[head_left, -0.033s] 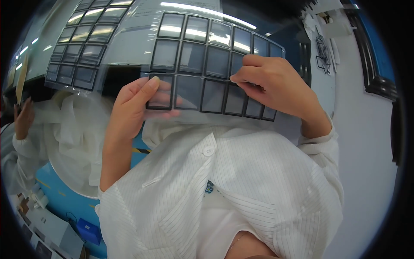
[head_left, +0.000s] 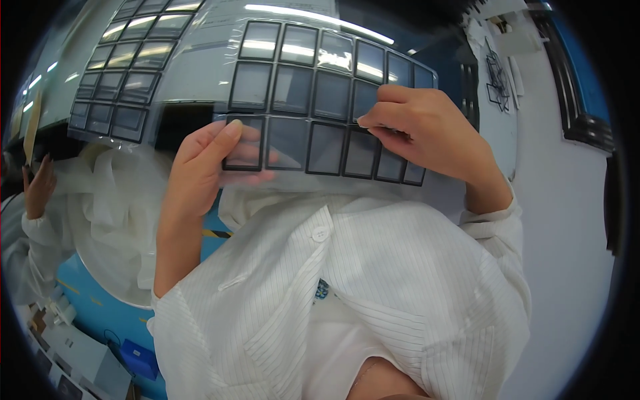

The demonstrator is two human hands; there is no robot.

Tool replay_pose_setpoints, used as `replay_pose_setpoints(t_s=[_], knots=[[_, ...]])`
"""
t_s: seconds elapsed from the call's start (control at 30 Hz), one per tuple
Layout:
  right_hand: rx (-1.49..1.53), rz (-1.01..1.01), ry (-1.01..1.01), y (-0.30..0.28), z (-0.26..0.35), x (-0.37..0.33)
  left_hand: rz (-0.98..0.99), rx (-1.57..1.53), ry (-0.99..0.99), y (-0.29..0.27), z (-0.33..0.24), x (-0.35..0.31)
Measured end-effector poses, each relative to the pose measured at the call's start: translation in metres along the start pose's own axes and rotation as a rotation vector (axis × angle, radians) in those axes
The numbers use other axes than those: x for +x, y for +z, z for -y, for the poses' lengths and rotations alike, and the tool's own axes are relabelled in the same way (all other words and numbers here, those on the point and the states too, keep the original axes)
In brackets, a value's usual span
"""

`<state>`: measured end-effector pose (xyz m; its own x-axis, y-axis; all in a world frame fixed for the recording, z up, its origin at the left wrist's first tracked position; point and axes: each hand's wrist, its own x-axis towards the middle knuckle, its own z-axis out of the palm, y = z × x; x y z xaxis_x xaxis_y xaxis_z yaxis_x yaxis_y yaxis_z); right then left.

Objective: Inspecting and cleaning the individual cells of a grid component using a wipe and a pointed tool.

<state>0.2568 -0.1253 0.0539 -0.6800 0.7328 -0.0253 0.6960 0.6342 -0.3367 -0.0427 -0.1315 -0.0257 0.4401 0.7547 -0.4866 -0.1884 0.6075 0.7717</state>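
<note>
head view, largest first: you have a wide clear sheet of dark-framed panes (head_left: 327,148) in front of your chest, its long axis running left to right and dipping slightly toward the right. it shows three rows of panes, with the lower edge close to your striped jacket (head_left: 267,280). a second paned sheet (head_left: 123,57) lies at the upper left, nearer your left hand than your right, and a round bin (head_left: 110,220) with white material stands below it.

your left hand (head_left: 200,155) has the lower left corner of the sheet, thumb on the front and fingers showing through from behind, so that grip is holding it; from there, the rest of the sheet stretches away to the right and upward. your right hand (head_left: 423,127) comes in from the right, over the right-hand part, with most of the sheet lying to the left of its fingertips. that grip is narrow, the tips drawn together at the dark divider between middle and bottom rows; whether anything is pinched there, you cannot tell.
</note>
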Motion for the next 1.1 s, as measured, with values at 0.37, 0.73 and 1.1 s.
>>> replay_pose_setpoints(t_s=[0.37,0.73,1.1], knots=[[-0.027,0.005,0.092,-0.016,-0.012,-0.045,0.036,-0.017,-0.027,-0.006,-0.001,0.003],[-0.336,0.278,0.360,-0.051,-0.021,-0.108,0.012,-0.040,-0.028,-0.003,-0.007,0.002],[0.724,-0.110,0.254,-0.018,-0.028,-0.063,0.512,0.597,0.195,0.086,-0.098,-0.051]])
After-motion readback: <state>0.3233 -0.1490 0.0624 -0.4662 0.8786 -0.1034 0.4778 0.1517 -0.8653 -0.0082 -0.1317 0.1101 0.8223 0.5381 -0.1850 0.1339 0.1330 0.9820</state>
